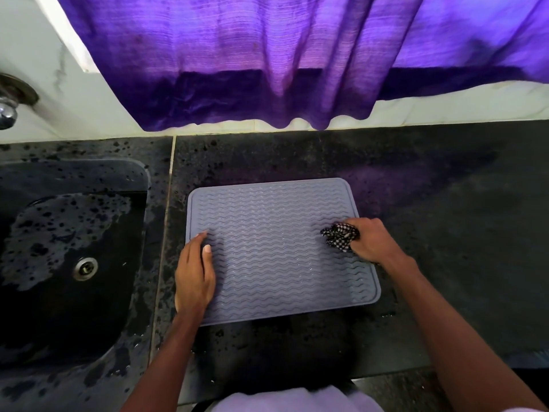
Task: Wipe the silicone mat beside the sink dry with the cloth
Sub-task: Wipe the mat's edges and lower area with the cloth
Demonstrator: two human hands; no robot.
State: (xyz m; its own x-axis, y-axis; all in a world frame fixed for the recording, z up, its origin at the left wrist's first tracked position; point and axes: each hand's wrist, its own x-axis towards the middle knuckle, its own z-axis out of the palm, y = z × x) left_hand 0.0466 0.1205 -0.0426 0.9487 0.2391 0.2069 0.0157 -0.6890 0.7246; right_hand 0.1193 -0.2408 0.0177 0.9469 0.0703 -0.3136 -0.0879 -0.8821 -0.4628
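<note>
While right hand (371,242) bunches checked cloth (341,237) tight in curled fingers at mat's right edge, left hand (194,275) lies flat, fingers straight, on mat (273,248) left edge, likely to stop slide. Mat just right of sink (74,248), on counter (445,218).

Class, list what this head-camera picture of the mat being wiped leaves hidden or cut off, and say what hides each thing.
Head view, cloth: mostly bunched inside the right hand, so its full size is hidden.
Head view, mat: part of its left edge lies under the left hand.
Head view, tap: cut off by the left frame edge.
Head view, sink: cut by the same edge.
</note>
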